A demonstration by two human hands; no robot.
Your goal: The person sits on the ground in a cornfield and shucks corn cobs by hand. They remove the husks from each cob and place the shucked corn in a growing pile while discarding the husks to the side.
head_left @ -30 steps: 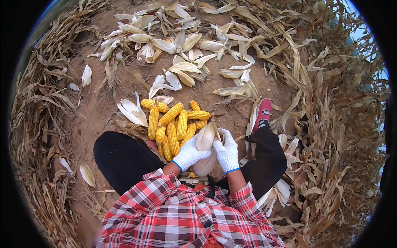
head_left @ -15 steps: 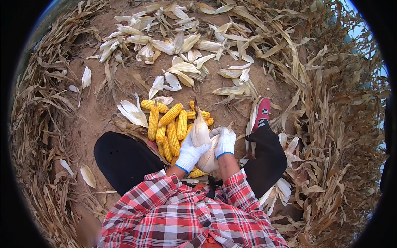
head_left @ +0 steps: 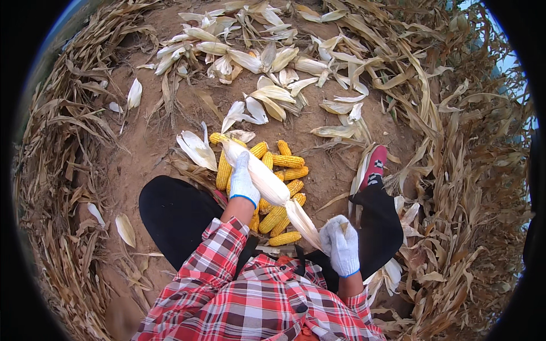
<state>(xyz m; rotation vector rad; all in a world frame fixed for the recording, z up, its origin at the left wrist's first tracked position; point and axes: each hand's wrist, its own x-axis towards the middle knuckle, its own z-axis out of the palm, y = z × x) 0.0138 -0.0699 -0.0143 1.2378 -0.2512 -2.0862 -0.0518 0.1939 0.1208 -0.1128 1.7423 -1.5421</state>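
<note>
An ear of corn in pale husk [head_left: 267, 179] slants across my lap, above a pile of bare yellow corn cobs [head_left: 276, 217]. My left hand [head_left: 243, 182], in a white knit glove with a blue cuff, is wrapped round its upper part. From the ear's lower end a husk strip [head_left: 302, 223] stretches down to the right. The far end of that strip is pinched in my gloved right hand [head_left: 340, 245], near my right thigh. Husk still covers the ear's visible side, so its kernels are hidden.
Loose dry husks [head_left: 273, 59] lie scattered on the brown soil [head_left: 170, 122] ahead. Dry corn stalks and leaves [head_left: 460, 227] bank up at both sides. My bent legs flank the cobs, with a red shoe [head_left: 373, 165] at the right.
My hands have moved apart: the left with the ear to the left, the right down and to the right. A husk strip is now pulled out between them, and the ear tilts toward the upper left.
</note>
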